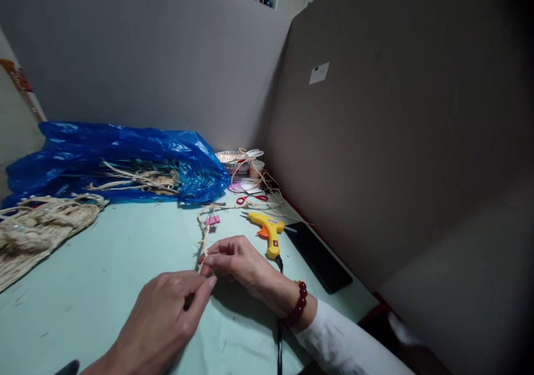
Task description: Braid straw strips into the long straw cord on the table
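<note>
A pale cord of twisted plant fibre [206,236] runs over the table toward me. My right hand [240,264] pinches it between thumb and fingers. Just below, my left hand [175,302] is closed with thumb and forefinger together at the cord's near end; part of that end is hidden by the fingers. A pink binder clip [212,220] sits on or against the cord farther up. To the right of the clip lies a yellow hot glue gun [269,230] with an orange trigger, its black cable passing under my right wrist.
Behind are red-handled scissors [252,198], a small cup [256,168] and a patterned basket [227,157]. A blue plastic bag [125,141] holds dry fibres, with a woven straw piece [50,230] at left. A black phone or tablet [319,258] lies by the right partition [375,141].
</note>
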Demonstrator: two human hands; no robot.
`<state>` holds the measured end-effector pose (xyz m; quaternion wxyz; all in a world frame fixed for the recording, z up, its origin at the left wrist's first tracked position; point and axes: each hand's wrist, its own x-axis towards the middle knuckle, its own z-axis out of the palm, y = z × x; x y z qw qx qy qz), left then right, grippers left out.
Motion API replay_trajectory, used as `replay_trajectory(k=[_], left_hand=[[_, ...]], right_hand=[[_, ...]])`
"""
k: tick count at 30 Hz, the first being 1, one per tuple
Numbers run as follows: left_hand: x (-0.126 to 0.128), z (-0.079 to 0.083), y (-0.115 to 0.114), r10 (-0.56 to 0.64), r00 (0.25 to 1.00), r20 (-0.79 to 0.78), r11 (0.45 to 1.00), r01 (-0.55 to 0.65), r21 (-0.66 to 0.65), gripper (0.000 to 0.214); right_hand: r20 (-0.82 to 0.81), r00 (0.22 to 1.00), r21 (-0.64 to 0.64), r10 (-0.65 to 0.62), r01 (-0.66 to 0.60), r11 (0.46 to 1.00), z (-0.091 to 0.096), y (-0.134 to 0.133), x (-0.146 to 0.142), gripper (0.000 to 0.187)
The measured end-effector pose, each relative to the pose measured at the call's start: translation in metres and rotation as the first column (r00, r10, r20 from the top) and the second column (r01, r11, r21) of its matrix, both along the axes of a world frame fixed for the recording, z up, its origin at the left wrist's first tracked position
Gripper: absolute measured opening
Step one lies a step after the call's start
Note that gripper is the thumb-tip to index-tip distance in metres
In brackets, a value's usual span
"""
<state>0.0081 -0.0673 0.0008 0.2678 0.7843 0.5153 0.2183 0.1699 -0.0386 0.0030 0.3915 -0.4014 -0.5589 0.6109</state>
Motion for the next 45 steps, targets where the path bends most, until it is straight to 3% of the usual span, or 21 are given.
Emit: replay_trajectory(k=[3,6,8,11,13,16,20,24,27,31,35,39,42,44,45], left_hand=[[-0.009,0.003,0.011,0.117,0.986,0.117,0.992,-0.11,-0.063,0.047],[-0.016,-0.001,0.026,0.234,0.93,0.284,0.97,-0.205,-0.129,0.035],[-0.015,-0.007,0.034,0.226,0.876,0.425,0.941,-0.084,-0.327,0.031],[-0.01,-0.017,0.04,0.192,0.769,0.609,0.841,0.191,-0.506,0.032],[-0.007,-0.022,0.041,0.234,0.729,0.643,0.794,0.238,-0.559,0.034],[-0.007,-0.024,0.04,0.269,0.758,0.595,0.771,0.201,-0.604,0.036],[-0.011,-0.023,0.036,0.226,0.828,0.512,0.836,0.105,-0.538,0.034],[-0.012,-0.024,0.036,0.211,0.884,0.418,0.871,0.023,-0.49,0.026],[-0.011,-0.024,0.038,0.17,0.913,0.37,0.899,0.01,-0.438,0.027],[-0.01,-0.021,0.039,0.121,0.951,0.286,0.956,-0.034,-0.291,0.029],[-0.009,-0.019,0.037,0.132,0.951,0.28,0.952,-0.044,-0.301,0.023],[-0.009,-0.022,0.038,0.164,0.894,0.418,0.902,0.036,-0.431,0.023],[-0.01,-0.029,0.041,0.209,0.84,0.501,0.865,0.08,-0.496,0.034],[-0.011,-0.032,0.042,0.185,0.83,0.527,0.869,0.112,-0.481,0.036],[-0.013,-0.033,0.042,0.17,0.829,0.532,0.868,0.13,-0.48,0.035]], right_hand=[[-0.073,0.997,-0.007,-0.007,0.006,1.0,-0.003,0.002,0.001,0.012],[-0.096,0.995,-0.013,0.024,-0.026,1.0,-0.005,0.003,0.001,0.015],[-0.073,0.997,-0.004,0.039,-0.039,0.999,-0.005,0.003,0.001,0.013],[-0.009,0.999,0.043,0.04,-0.039,0.998,-0.004,0.002,0.002,0.011],[0.068,0.997,0.093,0.032,-0.038,0.995,-0.003,0.001,0.002,0.01],[0.252,0.967,0.209,0.018,-0.073,0.975,-0.001,0.0,0.002,0.009],[0.521,0.852,0.362,-0.05,-0.167,0.917,0.004,-0.008,0.002,0.012],[0.727,0.634,0.46,-0.264,-0.163,0.873,0.011,-0.016,0.003,0.014],[0.792,0.512,0.501,-0.333,-0.232,0.834,0.014,-0.018,0.004,0.022],[0.807,0.46,0.546,-0.37,-0.342,0.765,0.015,-0.024,0.001,0.017],[0.822,0.422,0.562,-0.382,-0.496,0.662,0.01,-0.03,-0.007,0.011],[0.83,0.423,0.555,-0.362,-0.68,0.478,-0.003,-0.03,-0.01,0.012],[0.814,0.438,0.568,-0.383,-0.739,0.363,-0.011,-0.028,-0.009,0.008],[0.797,0.469,0.592,-0.38,-0.73,0.341,-0.012,-0.027,-0.008,0.009],[0.789,0.498,0.611,-0.36,-0.703,0.365,-0.011,-0.026,-0.008,0.008]])
